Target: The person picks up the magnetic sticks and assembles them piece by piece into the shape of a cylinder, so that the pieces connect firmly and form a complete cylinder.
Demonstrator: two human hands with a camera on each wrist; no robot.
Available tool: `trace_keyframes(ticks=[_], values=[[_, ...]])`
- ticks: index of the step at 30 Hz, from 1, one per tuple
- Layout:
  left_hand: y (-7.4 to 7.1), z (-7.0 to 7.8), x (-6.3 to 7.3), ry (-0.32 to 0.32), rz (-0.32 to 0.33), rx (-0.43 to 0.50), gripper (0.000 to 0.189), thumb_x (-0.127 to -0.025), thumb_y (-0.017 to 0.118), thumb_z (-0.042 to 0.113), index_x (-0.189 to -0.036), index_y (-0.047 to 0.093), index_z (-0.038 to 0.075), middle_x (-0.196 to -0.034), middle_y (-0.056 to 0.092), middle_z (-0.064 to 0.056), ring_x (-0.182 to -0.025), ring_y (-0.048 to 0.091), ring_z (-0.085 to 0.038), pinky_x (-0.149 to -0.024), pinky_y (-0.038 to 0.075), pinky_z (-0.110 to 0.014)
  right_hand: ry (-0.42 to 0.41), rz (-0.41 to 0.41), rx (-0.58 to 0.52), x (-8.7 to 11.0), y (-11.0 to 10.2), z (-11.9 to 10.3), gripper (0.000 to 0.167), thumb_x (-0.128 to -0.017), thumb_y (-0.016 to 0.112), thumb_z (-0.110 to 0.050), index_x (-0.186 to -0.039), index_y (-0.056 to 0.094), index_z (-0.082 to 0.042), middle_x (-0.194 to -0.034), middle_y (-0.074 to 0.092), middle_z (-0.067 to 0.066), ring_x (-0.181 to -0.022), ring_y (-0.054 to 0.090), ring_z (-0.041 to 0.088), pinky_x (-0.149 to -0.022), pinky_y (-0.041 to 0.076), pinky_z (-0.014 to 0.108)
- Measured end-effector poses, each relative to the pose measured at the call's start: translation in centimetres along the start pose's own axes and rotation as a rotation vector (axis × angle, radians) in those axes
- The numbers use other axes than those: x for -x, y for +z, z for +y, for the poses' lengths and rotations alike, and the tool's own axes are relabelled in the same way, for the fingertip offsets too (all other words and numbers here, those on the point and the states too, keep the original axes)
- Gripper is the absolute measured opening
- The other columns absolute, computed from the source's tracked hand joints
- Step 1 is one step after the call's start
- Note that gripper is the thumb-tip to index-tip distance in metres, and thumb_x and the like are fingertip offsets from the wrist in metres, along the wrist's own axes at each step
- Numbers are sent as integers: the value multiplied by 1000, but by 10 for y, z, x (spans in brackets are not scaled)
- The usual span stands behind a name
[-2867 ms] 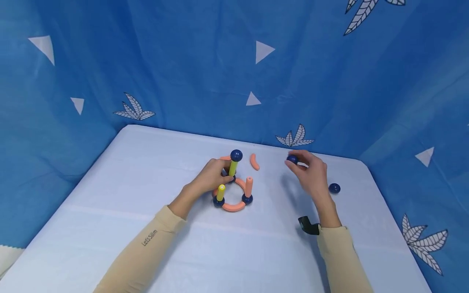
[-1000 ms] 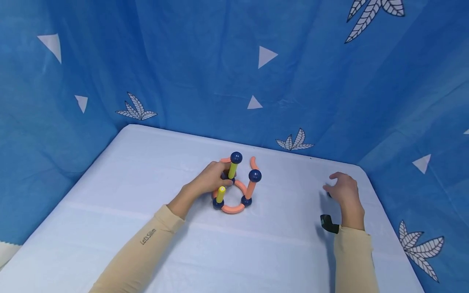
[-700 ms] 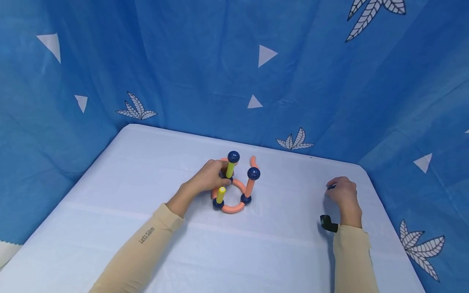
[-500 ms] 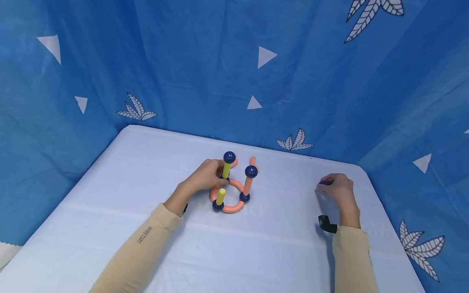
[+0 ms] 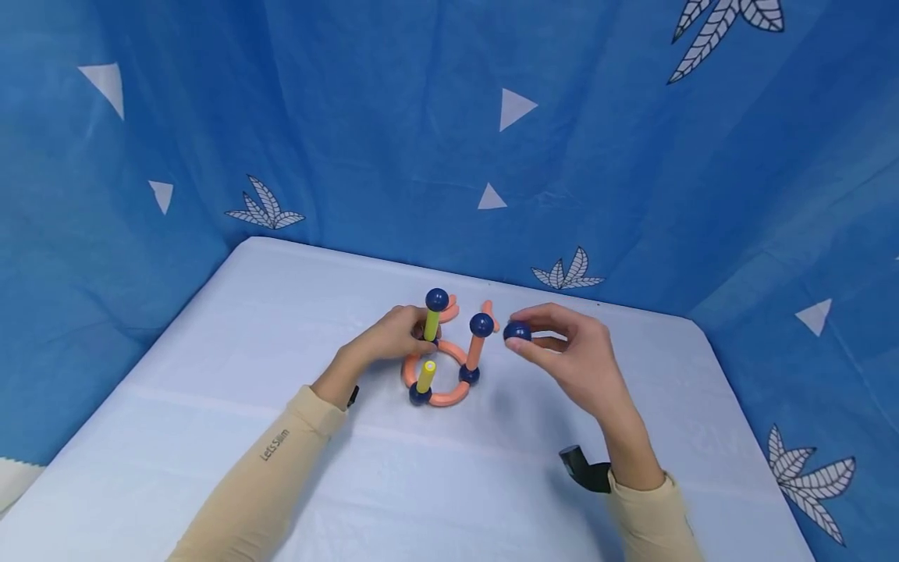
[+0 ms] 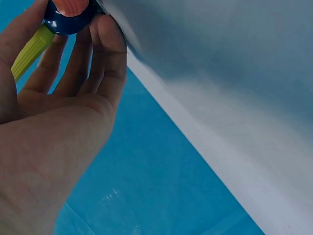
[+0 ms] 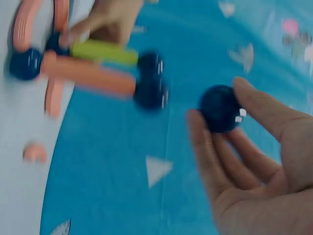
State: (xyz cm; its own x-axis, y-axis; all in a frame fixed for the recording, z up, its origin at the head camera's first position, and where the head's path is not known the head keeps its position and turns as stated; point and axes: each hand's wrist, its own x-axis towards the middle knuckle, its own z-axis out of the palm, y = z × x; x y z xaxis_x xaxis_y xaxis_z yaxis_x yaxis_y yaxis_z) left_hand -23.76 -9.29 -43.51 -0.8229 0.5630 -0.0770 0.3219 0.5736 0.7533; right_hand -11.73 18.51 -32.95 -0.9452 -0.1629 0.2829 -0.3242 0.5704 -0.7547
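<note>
A: Right hand [image 5: 576, 355]?
B: Raised above the table [image 5: 435, 484], thumb and fingertips pinching a loose blue ball [image 5: 517, 331]. The ball is just beside the built frame, to its right, with a gap between.
A: Left hand [image 5: 402, 334]?
B: At the frame's far left corner. Thumb and fingers close round the rear base ball [image 6: 73, 25]; the left wrist view shows it between them, an orange piece against it.
A: Describe the frame.
B: Orange curved pieces [image 5: 449, 398] form a ring on the tabletop, joined by blue balls. Three rods rise from it. The yellow-green rod [image 5: 431, 324], by the left hand, carries a blue top ball [image 5: 437, 299]. The orange rod [image 5: 475, 353], on the right, carries another top ball [image 5: 481, 325].
A: Third rod?
B: Yellow rod [image 5: 425, 377], nearest the wearer, standing on the front base ball [image 5: 420, 393]. Its upper end is exposed.
A: Anything lying loose?
B: Orange arcs [image 5: 490, 312] behind the frame, more of them [image 5: 449, 311] beyond the left hand. Exact count unclear.
A: Surroundings?
B: White cover on the table, blue curtain [image 5: 393, 117] behind with pale triangles and leaf prints. Beige sleeves [image 5: 274, 460] on both arms; a black device [image 5: 586, 471] at the right wrist. The right wrist view is blurred.
</note>
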Motion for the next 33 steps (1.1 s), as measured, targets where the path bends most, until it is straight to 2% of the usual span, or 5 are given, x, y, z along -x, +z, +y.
trace_keyframes(ticks=[4, 8, 16, 28, 33], values=[[-1, -1, 2, -5, -21, 22, 15, -95, 79, 16, -107, 71, 11, -87, 64, -4, -79, 56, -19, -71, 44, -30, -189, 26, -86, 8, 33, -20, 39, -88, 86, -11, -126, 74, -14, -122, 75, 0, -113, 72, 13, -94, 59, 30], [0, -2, 2, 2, -15, 15, 17, -96, 79, 17, -108, 71, 9, -83, 61, -6, -73, 54, -18, -67, 42, -29, -337, 57, -67, 13, 68, -26, 43, -87, 86, -11, -128, 73, -11, -124, 76, 3, -109, 75, 17, -94, 60, 31], [1, -1, -1, 49, -2, -18, 17, -96, 77, 14, -110, 72, 5, -84, 63, -6, -75, 55, -18, -70, 43, -30, -346, -18, -52, 11, 106, -9, 39, -91, 83, -11, -129, 72, -10, -122, 76, 1, -112, 75, 16, -94, 59, 29], [1, -6, -2, 42, -8, -38, 16, -96, 76, 15, -110, 73, 7, -87, 64, -5, -77, 55, -19, -70, 43, -30, -422, 48, 8, 11, 107, -17, 42, -90, 85, -16, -131, 73, -13, -127, 75, 1, -121, 70, 17, -100, 57, 33], [3, -8, -1, 59, -10, -4, 16, -98, 76, 18, -109, 72, 7, -91, 68, -5, -79, 59, -17, -73, 47, -29, -340, 213, -38, 11, 81, -30, 31, -93, 82, -12, -124, 77, -13, -127, 75, -1, -121, 66, 15, -102, 54, 29]])
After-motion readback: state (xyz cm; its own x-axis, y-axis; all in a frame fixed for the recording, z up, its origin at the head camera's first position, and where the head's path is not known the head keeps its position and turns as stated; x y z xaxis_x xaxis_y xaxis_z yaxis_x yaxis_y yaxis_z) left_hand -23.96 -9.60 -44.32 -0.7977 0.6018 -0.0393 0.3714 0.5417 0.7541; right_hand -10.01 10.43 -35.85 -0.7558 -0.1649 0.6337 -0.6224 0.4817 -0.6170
